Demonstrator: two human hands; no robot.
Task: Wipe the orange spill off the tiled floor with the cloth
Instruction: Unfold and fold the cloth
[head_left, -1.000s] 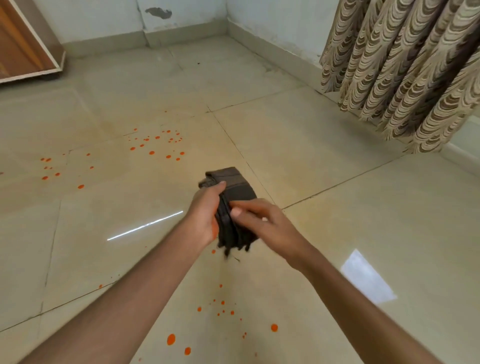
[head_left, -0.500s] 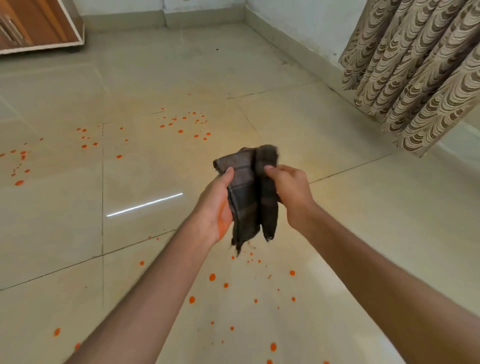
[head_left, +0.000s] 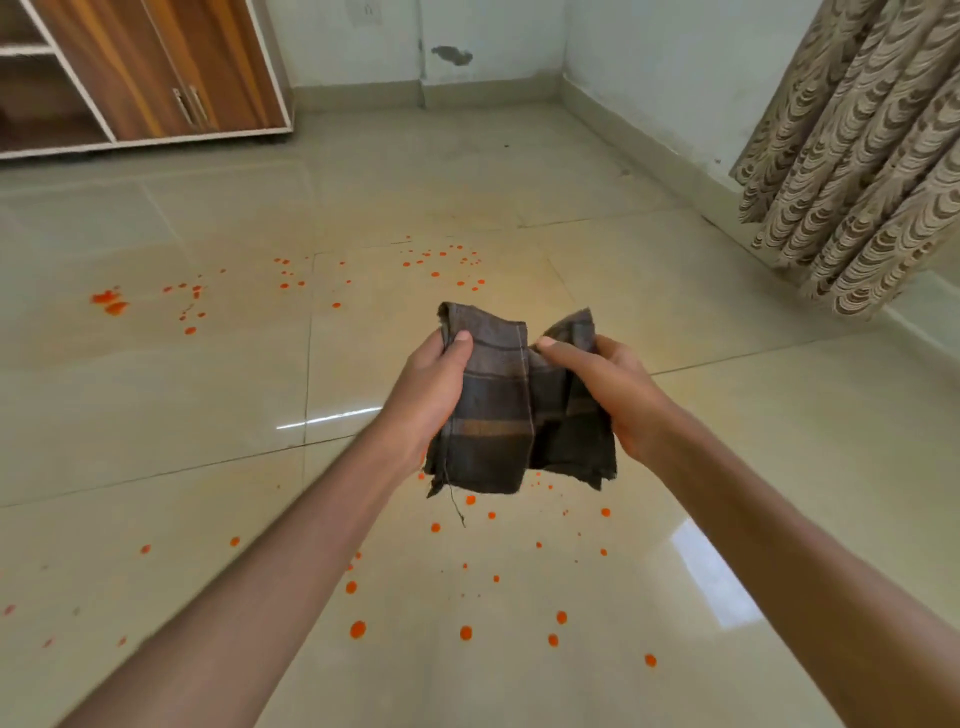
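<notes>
A dark brown checked cloth (head_left: 511, 415) hangs folded in the air at the middle of the view, well above the floor. My left hand (head_left: 428, 389) grips its left edge, thumb on top. My right hand (head_left: 610, 387) grips its right edge. Orange spill drops (head_left: 465, 633) dot the beige tiled floor (head_left: 779, 467) below and in front of me. More orange drops (head_left: 441, 260) lie farther off, and a larger orange smear (head_left: 109, 301) sits at the far left.
A wooden cabinet (head_left: 156, 67) with an open shelf stands at the back left. A patterned curtain (head_left: 872, 156) hangs at the right, down to the floor. Pale walls with a skirting (head_left: 649, 140) close the room behind.
The cloth was bunched narrow between my hands; now my hands have moved apart and spread it wider. The view has tilted up, showing the cabinet and back wall.
</notes>
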